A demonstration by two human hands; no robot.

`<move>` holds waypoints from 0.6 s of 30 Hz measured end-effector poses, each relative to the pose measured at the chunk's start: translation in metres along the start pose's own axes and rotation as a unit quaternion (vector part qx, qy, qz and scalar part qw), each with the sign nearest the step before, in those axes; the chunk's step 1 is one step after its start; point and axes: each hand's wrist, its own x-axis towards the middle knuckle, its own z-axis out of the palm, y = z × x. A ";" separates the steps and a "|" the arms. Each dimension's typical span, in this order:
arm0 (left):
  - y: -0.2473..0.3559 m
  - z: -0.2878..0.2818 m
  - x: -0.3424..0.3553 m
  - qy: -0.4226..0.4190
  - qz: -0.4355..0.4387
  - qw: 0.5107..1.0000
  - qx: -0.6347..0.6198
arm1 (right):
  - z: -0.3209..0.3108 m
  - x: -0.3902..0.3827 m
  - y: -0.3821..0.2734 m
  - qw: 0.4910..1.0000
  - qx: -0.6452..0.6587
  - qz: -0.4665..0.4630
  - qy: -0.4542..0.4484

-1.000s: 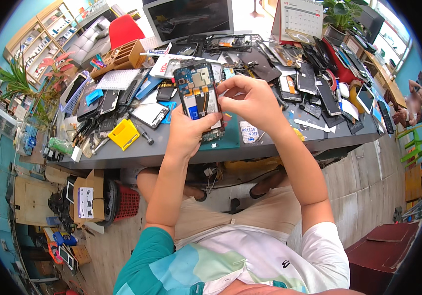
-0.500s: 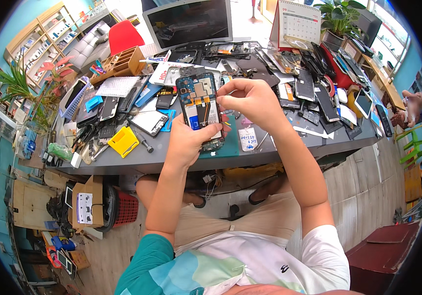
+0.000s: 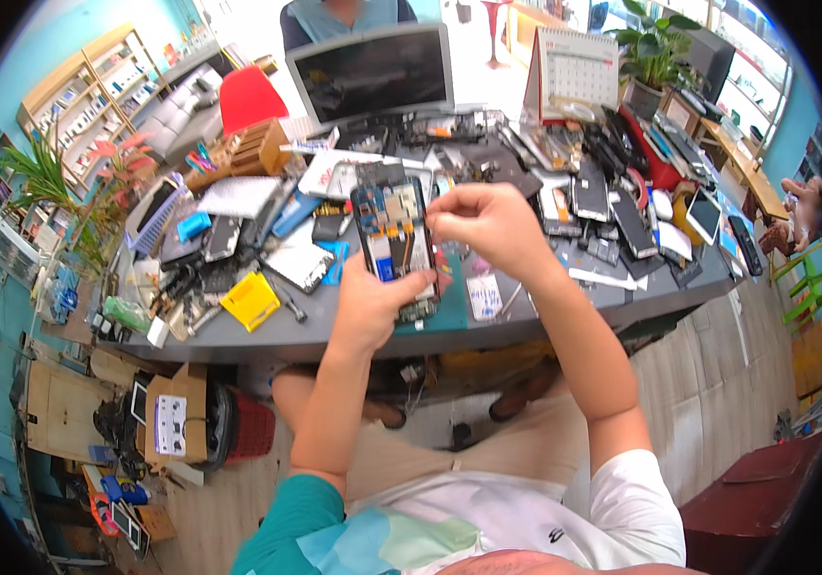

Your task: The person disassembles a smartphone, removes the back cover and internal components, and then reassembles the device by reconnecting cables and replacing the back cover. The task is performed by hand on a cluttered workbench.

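The left hand [image 3: 365, 305] clamps an opened smartphone [image 3: 395, 230] by its lower part, thumb across the face, with the other fingers mostly hidden behind it. The phone is held over the green mat [image 3: 452, 317] near the front edge of the desk [image 3: 578, 311]. Inside its frame sit a blue circuit board [image 3: 370, 211] at the upper end, orange ribbon tabs and 1 blue patch [image 3: 385, 268]. The right hand [image 3: 492, 233] is at the phone's upper right side, thumb and index fingertips together; whether they pinch anything cannot be told.

To the left, a wooden organizer [image 3: 259, 150] has small coloured items at its end, and a lavender plastic basket [image 3: 154, 233] holds a dark object. Below, a cardboard box [image 3: 198, 402] stands with flaps up, its contents unclear, beside a red wastebasket [image 3: 255, 428] with a black liner. At right, 1 pot [image 3: 641, 100] holds a leafy plant [image 3: 665, 59].
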 end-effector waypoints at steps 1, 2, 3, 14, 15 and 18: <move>-0.005 -0.006 0.003 -0.016 0.011 1.000 0.009 | -0.002 0.000 -0.001 1.000 -0.010 -0.006 0.005; -0.001 0.000 -0.003 -0.004 -0.002 1.000 -0.013 | 0.001 -0.007 -0.010 1.000 0.000 -0.003 -0.002; -0.002 -0.002 0.000 -0.011 0.002 1.000 -0.005 | 0.001 -0.005 -0.012 1.000 0.003 0.003 -0.004; -0.002 0.000 -0.002 0.005 0.003 1.000 0.013 | 0.005 -0.004 -0.004 1.000 -0.025 -0.013 0.012; -0.002 -0.001 -0.001 0.004 0.006 1.000 0.016 | 0.006 -0.005 -0.005 0.999 -0.031 -0.011 0.013; -0.002 -0.002 0.001 -0.001 0.010 1.000 0.010 | 0.008 -0.007 -0.005 0.999 -0.027 -0.019 0.026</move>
